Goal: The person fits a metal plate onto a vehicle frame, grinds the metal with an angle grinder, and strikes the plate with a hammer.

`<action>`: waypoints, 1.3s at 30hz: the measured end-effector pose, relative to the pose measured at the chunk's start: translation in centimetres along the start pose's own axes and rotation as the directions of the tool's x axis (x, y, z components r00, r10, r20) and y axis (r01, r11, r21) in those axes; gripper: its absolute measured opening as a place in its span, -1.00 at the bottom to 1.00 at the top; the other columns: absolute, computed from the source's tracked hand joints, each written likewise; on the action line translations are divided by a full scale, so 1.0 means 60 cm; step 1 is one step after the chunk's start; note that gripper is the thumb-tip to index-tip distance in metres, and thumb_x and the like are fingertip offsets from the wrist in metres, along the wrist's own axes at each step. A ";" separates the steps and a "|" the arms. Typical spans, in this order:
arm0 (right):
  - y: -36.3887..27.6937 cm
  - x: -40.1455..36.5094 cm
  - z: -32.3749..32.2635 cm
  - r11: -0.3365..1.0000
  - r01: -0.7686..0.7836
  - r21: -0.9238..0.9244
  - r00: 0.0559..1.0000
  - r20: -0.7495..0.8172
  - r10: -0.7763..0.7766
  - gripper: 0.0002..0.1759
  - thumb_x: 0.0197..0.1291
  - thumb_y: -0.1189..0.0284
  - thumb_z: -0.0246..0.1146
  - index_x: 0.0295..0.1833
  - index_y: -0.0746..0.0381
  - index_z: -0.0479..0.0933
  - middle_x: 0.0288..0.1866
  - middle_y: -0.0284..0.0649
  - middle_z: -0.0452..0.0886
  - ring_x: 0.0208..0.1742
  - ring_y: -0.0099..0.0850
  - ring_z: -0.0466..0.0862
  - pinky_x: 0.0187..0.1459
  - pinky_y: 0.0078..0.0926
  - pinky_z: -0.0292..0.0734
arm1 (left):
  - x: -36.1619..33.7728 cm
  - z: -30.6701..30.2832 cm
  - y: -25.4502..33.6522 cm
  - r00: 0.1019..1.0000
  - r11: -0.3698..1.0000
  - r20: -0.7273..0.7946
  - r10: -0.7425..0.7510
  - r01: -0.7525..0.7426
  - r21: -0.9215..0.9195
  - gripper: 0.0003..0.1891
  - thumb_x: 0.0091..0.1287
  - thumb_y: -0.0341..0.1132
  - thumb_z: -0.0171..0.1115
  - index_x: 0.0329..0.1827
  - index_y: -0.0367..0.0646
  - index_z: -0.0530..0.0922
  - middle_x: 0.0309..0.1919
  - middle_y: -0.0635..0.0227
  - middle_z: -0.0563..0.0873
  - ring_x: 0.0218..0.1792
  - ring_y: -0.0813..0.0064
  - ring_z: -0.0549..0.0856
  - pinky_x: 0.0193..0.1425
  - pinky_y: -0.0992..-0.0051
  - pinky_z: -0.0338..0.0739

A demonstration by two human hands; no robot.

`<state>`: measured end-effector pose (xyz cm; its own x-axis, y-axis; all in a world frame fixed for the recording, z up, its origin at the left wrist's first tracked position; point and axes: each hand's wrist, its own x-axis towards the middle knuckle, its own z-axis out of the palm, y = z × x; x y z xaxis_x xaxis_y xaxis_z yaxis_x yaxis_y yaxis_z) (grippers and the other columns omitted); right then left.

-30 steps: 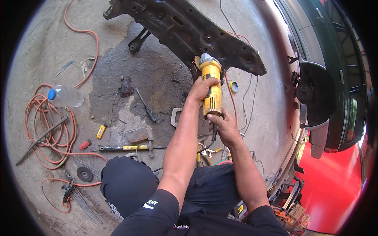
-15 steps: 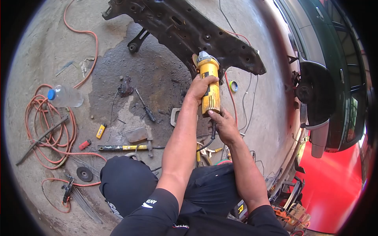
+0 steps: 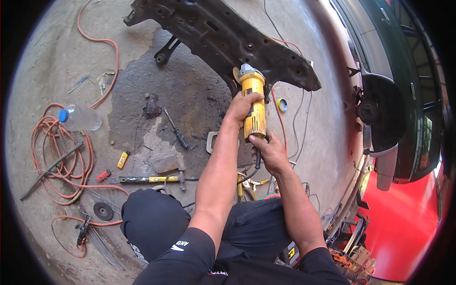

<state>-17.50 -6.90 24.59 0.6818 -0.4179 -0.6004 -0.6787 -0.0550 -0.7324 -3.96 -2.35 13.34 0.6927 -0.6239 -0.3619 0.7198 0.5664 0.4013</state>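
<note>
A yellow angle grinder [image 3: 253,107] is held upright in the view, its grey head [image 3: 247,70] and disc at the near edge of a large dark metal part [image 3: 223,38]. Around the middle of its body my left hand [image 3: 241,108] is wrapped. My right hand [image 3: 270,151] grips the rear end, where a black cord [image 3: 252,174] comes out. Whether the disc touches the metal cannot be made out.
On the floor lie a coiled orange hose [image 3: 88,161], a water bottle [image 3: 80,118], a hammer [image 3: 156,179], a screwdriver [image 3: 176,129] and a loose disc [image 3: 103,211]. A person's black cap [image 3: 153,214] is at lower left. A dark car [image 3: 408,95] stands at the right.
The grinder and both hands have shifted very slightly in the view. My hold on the tool is the same.
</note>
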 end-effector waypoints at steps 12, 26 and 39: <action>0.004 -0.010 -0.009 0.998 -0.036 0.044 0.999 0.000 0.036 -0.43 0.33 0.16 0.54 0.20 0.31 0.50 -0.14 -0.25 0.69 -0.41 -0.51 0.66 -0.38 -0.50 0.61 | -0.015 0.011 -0.017 1.000 1.000 -0.018 -0.014 0.014 0.015 -0.51 0.24 -0.31 0.49 0.15 -0.32 0.50 -0.23 0.18 0.74 -0.34 0.37 0.77 -0.23 0.33 0.74; -0.003 -0.008 0.000 1.000 -0.007 0.009 1.000 -0.008 0.007 -0.41 0.33 0.12 0.53 0.18 0.33 0.50 -0.15 -0.23 0.69 -0.40 -0.51 0.67 -0.36 -0.51 0.60 | -0.006 0.003 -0.007 1.000 1.000 -0.008 -0.007 0.007 0.018 -0.47 0.21 -0.31 0.50 0.17 -0.31 0.48 -0.22 0.17 0.74 -0.34 0.36 0.77 -0.24 0.32 0.74; 0.056 0.069 -0.125 0.819 0.173 -0.548 0.933 -0.176 -0.314 -0.74 0.37 0.42 0.37 0.08 0.35 0.65 -0.06 -0.08 0.80 -0.04 -0.37 0.78 -0.07 -0.39 0.65 | -0.078 -0.092 -0.009 0.847 0.639 -0.346 0.403 0.010 0.769 -0.08 0.04 -0.18 0.62 0.49 -0.19 0.33 0.03 0.03 0.74 -0.04 0.07 0.80 0.12 0.15 0.70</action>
<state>-18.98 -15.61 22.02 0.8014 -0.5320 -0.2733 -0.5874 -0.6139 -0.5273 -7.32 3.22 10.16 0.8925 -0.1143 -0.4364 0.4325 -0.0584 0.8998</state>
